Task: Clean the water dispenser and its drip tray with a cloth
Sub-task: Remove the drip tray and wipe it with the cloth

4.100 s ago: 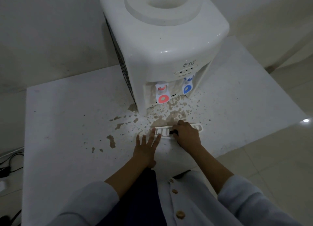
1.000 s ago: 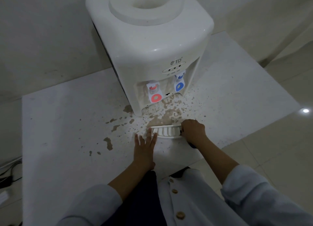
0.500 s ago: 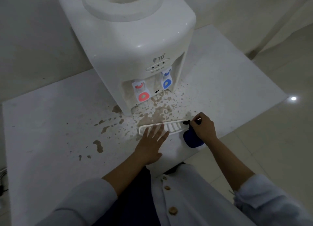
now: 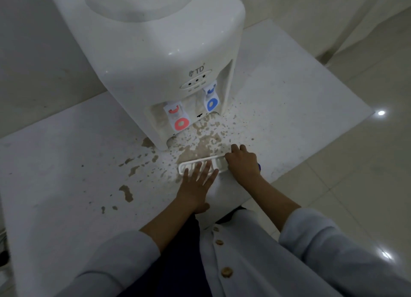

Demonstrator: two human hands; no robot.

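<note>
Room: pale wall behind; glossy tiled floor point(image 4: 355, 185) at right with bright light reflections.
Surface: white table point(image 4: 55, 163), spattered with brown stains point(image 4: 204, 145) densest below the taps.
Water dispenser point(image 4: 155, 52): white countertop unit, upright at the table's rear; red tap point(image 4: 178, 118) and blue tap point(image 4: 211, 101) on its front.
Drip tray point(image 4: 191, 164): white slotted grille, lying flat on the table in front of the dispenser.
Left hand point(image 4: 198, 185): flat, fingers spread apart, pressing on the tray; half a second ago the pose was alike.
Right hand point(image 4: 242, 165): closed over the tray's right end; half a second ago it sat beyond that end.
Cloth point(image 4: 259, 166): blue, now only a sliver shows beneath the right hand; earlier more was exposed.
</note>
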